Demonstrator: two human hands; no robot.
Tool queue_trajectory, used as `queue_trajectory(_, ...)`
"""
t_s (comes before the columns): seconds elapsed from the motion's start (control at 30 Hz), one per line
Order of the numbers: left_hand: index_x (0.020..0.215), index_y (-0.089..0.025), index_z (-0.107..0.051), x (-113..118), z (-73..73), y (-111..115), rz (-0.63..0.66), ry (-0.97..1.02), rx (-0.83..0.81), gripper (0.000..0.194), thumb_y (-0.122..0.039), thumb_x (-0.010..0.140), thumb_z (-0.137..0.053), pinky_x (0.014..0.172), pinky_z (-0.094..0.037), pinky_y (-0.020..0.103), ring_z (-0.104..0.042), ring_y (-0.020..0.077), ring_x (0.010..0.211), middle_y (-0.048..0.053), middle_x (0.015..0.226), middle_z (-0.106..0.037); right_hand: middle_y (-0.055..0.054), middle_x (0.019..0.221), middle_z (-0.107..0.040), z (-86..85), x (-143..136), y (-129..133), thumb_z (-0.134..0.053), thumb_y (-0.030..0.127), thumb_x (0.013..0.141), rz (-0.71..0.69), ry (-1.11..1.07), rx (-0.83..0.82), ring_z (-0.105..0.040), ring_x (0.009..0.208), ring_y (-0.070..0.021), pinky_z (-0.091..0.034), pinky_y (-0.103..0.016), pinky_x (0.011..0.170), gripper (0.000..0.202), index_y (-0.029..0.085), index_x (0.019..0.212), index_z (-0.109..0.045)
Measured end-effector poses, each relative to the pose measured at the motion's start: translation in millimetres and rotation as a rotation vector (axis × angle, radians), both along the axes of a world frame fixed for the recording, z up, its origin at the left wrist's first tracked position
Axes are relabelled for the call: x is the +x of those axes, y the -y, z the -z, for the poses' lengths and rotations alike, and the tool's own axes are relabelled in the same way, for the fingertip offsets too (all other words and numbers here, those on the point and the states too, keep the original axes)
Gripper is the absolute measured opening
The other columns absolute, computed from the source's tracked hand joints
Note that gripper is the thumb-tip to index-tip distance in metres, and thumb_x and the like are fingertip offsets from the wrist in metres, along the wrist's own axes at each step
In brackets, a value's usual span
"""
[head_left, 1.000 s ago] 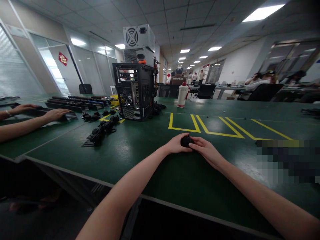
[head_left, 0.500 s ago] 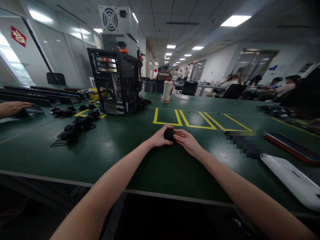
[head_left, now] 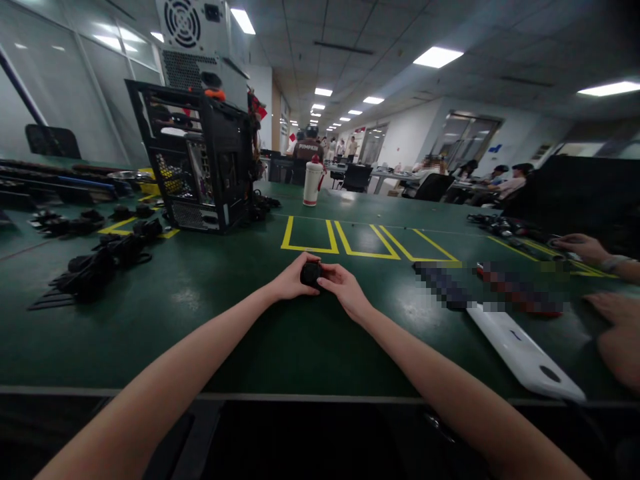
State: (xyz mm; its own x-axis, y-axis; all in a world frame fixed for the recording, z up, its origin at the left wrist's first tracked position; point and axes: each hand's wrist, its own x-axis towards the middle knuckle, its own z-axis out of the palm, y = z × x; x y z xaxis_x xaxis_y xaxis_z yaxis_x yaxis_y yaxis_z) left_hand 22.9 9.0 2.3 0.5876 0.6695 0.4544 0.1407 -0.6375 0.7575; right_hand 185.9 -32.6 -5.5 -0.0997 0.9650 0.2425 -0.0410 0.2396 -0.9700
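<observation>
A small, round black object (head_left: 311,273) is held between my two hands, just above or on the green table (head_left: 240,333); its exact kind is too small to tell. My left hand (head_left: 294,277) curves round its left side, thumb below and fingers above. From the right, my right hand (head_left: 340,283) pinches it with thumb and fingertips. Yellow tape outlines (head_left: 310,251) lie on the table just beyond my hands.
At the left stand a black computer case (head_left: 200,160) with power supplies on top and bundled black cables (head_left: 100,267). A white bottle (head_left: 313,181) is behind. To the right lie a white device (head_left: 520,347) and another person's hands (head_left: 583,248).
The view has turned right, so the scene sits further left. The person's hands at the right show more, and the hand at the far left has left view. Both my hands keep their hold.
</observation>
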Motion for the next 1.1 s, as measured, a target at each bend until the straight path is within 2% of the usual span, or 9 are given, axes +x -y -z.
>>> queue_trajectory(0.1, 0.111, -0.020, -0.042, 1, -0.9, 1, -0.009, -0.015, -0.019, 0.065, -0.015, 0.053, -0.072, 0.089, -0.039, 0.041, -0.049, 0.0245, 0.104, 0.007, 0.109, -0.049, -0.001, 0.094, -0.059, -3.5, 0, 4, -0.066, 0.018, 0.062, 0.009, 0.059, 0.035, -0.055, 0.091, -0.0153, -0.041, -0.034, 0.087, 0.036, 0.021, 0.097, -0.055)
queue_trajectory(0.17, 0.112, -0.020, -0.041, 1, -1.0, 3, -0.033, -0.012, -0.019, 0.065, -0.016, 0.054, -0.072, 0.089, -0.039, 0.041, -0.048, 0.0247, 0.105, 0.007, 0.111, -0.048, -0.001, 0.092, -0.058, -7.2, 0, 7, -0.065, 0.022, 0.065, 0.018, 0.073, 0.030, -0.055, 0.090, -0.0147, -0.041, -0.034, 0.086, 0.030, 0.021, 0.094, -0.056)
queue_trajectory(0.27, 0.111, -0.021, -0.042, 0, -0.5, 4, -0.063, -0.021, 0.003, 0.065, -0.017, 0.054, -0.072, 0.090, -0.038, 0.042, -0.047, 0.0253, 0.106, 0.006, 0.112, -0.047, -0.001, 0.087, -0.057, -10.6, -2, 7, -0.061, 0.029, 0.069, 0.040, 0.069, -0.014, -0.055, 0.085, -0.0139, -0.043, -0.033, 0.081, 0.022, 0.021, 0.090, -0.056)
queue_trajectory(0.4, 0.111, -0.021, -0.041, -1, 1.7, 1, -0.023, -0.042, 0.038, 0.066, -0.018, 0.054, -0.073, 0.093, -0.036, 0.043, -0.047, 0.0252, 0.107, 0.007, 0.113, -0.047, 0.000, 0.081, -0.057, -8.9, -2, 1, -0.065, 0.031, 0.065, 0.051, 0.034, -0.112, -0.055, 0.077, -0.0130, -0.044, -0.032, 0.075, 0.028, 0.020, 0.088, -0.055)
queue_trajectory(0.5, 0.110, -0.020, -0.040, 0, 3.9, 1, -0.016, -0.023, 0.069, 0.066, -0.017, 0.053, -0.073, 0.094, -0.035, 0.042, -0.046, 0.0246, 0.108, 0.007, 0.113, -0.046, 0.000, 0.078, -0.057, -6.5, 1, -2, -0.067, 0.032, 0.062, -0.024, 0.012, -0.135, -0.055, 0.074, -0.0127, -0.044, -0.032, 0.075, 0.029, 0.019, 0.085, -0.054)
queue_trajectory(0.6, 0.109, -0.019, -0.040, 0, 4.1, 4, -0.034, -0.022, 0.107, 0.066, -0.016, 0.052, -0.073, 0.093, -0.036, 0.040, -0.046, 0.0242, 0.107, 0.006, 0.111, -0.046, 0.002, 0.072, -0.057, -6.2, 5, 0, -0.068, 0.030, 0.061, -0.082, 0.052, -0.079, -0.055, 0.071, -0.0129, -0.043, -0.033, 0.074, 0.033, 0.021, 0.089, -0.051)
queue_trajectory(0.77, 0.108, -0.018, -0.040, -1, 2.0, 8, -0.054, -0.032, 0.126, 0.064, -0.016, 0.053, -0.073, 0.091, -0.038, 0.039, -0.047, 0.0234, 0.105, 0.006, 0.109, -0.047, 0.002, 0.080, -0.057, -9.1, 6, 5, -0.071, 0.024, 0.058, -0.090, 0.144, 0.015, -0.054, 0.080, -0.0140, -0.041, -0.033, 0.076, 0.039, 0.023, 0.091, -0.050)
queue_trajectory(0.93, 0.109, -0.018, -0.040, -1, 3.0, 6, -0.052, -0.044, 0.138, 0.066, -0.017, 0.052, -0.074, 0.091, -0.037, 0.040, -0.047, 0.0241, 0.105, 0.007, 0.110, -0.047, 0.002, 0.079, -0.055, -10.9, 1, 5, -0.061, 0.032, 0.068, -0.059, 0.076, 0.009, -0.053, 0.075, -0.0124, -0.043, -0.030, 0.072, 0.019, 0.022, 0.081, -0.051)
queue_trajectory(1.1, 0.108, -0.019, -0.041, -1, 3.6, 6, -0.042, -0.020, 0.122, 0.065, -0.018, 0.051, -0.074, 0.091, -0.038, 0.040, -0.048, 0.0243, 0.104, 0.006, 0.109, -0.048, 0.000, 0.087, -0.057, -9.9, 2, 1, -0.067, 0.024, 0.061, -0.031, 0.049, -0.002, -0.054, 0.081, -0.0130, -0.042, -0.032, 0.080, 0.027, 0.019, 0.084, -0.054)
